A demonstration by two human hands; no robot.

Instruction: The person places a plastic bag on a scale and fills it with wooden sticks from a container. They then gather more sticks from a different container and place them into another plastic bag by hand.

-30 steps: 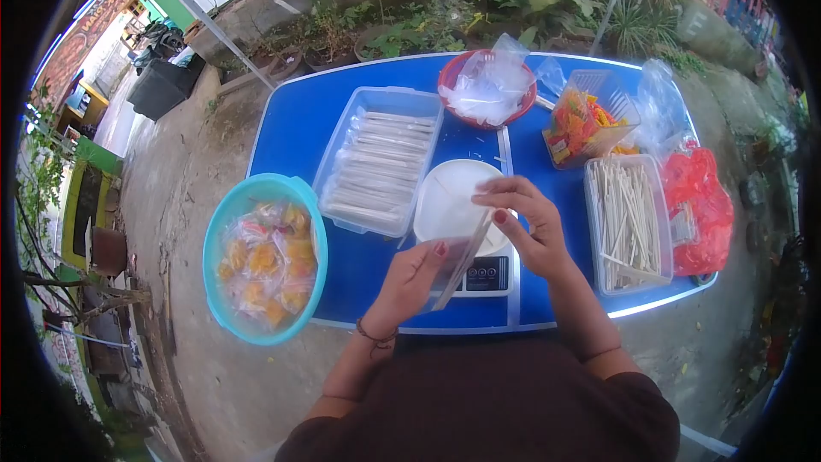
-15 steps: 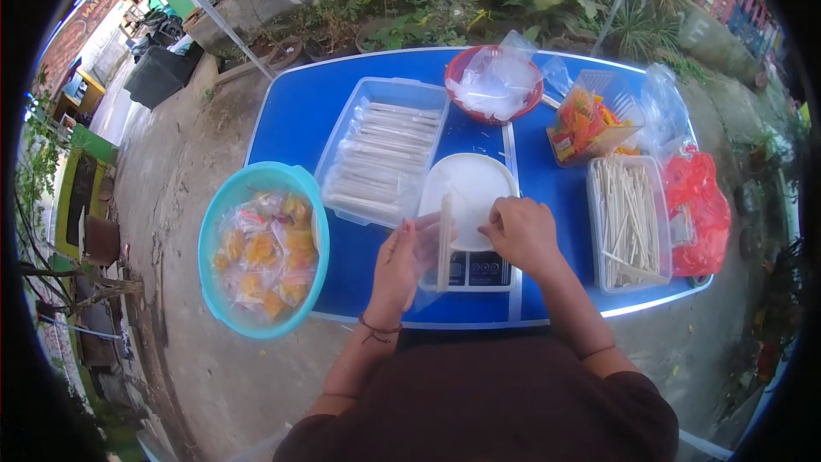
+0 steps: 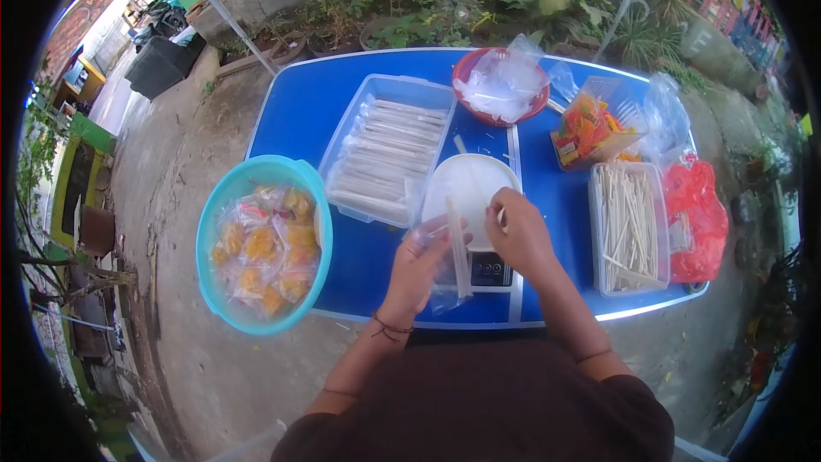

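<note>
My left hand [image 3: 416,272] is closed around a clear plastic bag with pale thin sticks [image 3: 458,250] in it, tilted over the front of a white kitchen scale [image 3: 492,170]. Close by on the right, my right hand [image 3: 520,235] is pinched shut above the scale's right side; a small pale bit shows at its fingertips, too little to name. The scale's dark panel [image 3: 489,268] is partly covered by the bag. Behind my left hand, a clear tub [image 3: 340,139] holds several bagged bundles of sticks [image 3: 385,154].
At the left stands a turquoise basin [image 3: 214,269] of bagged orange food. A red bowl [image 3: 462,107] of plastic bags sits at the back. On the right are a clear basket [image 3: 617,150] with orange packets, a box of loose sticks [image 3: 629,227] and a red plastic bag [image 3: 699,227].
The bag of sticks has gone from nearly upright to a slight tilt and moved a little right with my left hand. My right hand has turned slightly, staying over the scale.
</note>
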